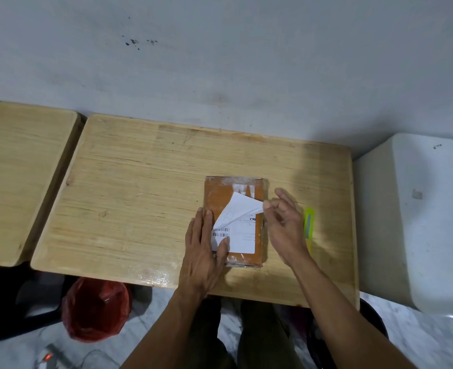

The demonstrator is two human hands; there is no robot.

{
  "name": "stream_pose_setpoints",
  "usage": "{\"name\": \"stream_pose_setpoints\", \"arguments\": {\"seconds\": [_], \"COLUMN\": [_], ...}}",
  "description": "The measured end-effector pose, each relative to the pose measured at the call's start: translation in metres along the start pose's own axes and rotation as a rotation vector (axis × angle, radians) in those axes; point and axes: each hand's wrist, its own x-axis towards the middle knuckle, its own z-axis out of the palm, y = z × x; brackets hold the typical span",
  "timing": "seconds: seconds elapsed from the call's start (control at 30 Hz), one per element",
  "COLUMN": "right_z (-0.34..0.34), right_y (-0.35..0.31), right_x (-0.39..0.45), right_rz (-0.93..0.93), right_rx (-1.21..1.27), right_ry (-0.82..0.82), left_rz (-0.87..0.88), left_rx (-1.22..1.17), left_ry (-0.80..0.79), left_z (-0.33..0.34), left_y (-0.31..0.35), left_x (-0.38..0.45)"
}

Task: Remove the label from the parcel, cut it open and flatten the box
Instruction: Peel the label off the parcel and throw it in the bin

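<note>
Tabletop: a pale wooden surface; it carries the parcel toward its near right part, in front of the person.
Parcel: an orange-brown box wrapped in clear tape, lying flat, its long axis running away from the person.
Left hand: lies flat along the parcel's left edge, fingers straight and together, the thumb pressing on the label's lower left corner by the barcode; it holds the parcel down.
Right hand: just right of the parcel, thumb and forefinger clamped on the label's lifted corner, the other fingers loosely curled.
Label: white; the upper part is peeled and folded over toward the right, the lower part is still stuck to the parcel's near half.
Peel line: runs slantwise from the left edge up to the right, so the stuck part lies toward the person and to the left of the pinching fingers; the pull probably needs to go that way.
Cutter: yellow-green, on the tabletop just right of the right hand, nearer that hand, lying parallel to the parcel.
</note>
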Motion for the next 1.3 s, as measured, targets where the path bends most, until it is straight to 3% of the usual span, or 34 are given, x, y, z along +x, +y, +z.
{"name": "stream_pose_setpoints", "arguments": {"seconds": [0.1,0.37,0.47,0.6,0.77,1.13,1.23,1.3], "right_z": [0.0,0.016,0.015,0.003,0.004,-0.007,-0.012,-0.014], "right_y": [-0.004,-0.025,-0.027,-0.03,-0.028,-0.035,-0.03,-0.028], "right_x": [0.001,0.0,0.006,0.013,0.025,0.044,0.038,0.032], "right_rz": [-0.147,-0.144,-0.068,-0.329,-0.548,-0.49,-0.572,-0.525], "right_rx": [-0.179,-0.245,-0.247,-0.661,-0.778,-0.781,-0.782,-0.727], "right_ry": [0.128,0.234,0.135,-0.068,-0.313,-0.511,-0.514,-0.483], "left_rz": [0.026,0.01,0.022,0.027,0.029,0.045,0.027,0.016], "left_rx": [0.025,0.005,-0.012,-0.019,-0.022,-0.029,-0.033,-0.046], "left_ry": [0.001,-0.011,-0.007,-0.005,0.001,0.005,0.0,0.004], "left_z": [0.001,-0.003,-0.005,-0.005,-0.005,-0.005,-0.005,-0.006], "left_y": [-0.003,0.002,0.004,0.005,0.004,0.003,0.001,0.001], "left_x": [0.0,-0.001,0.0,0.0,0.0,0.0,0.0,-0.001]}}
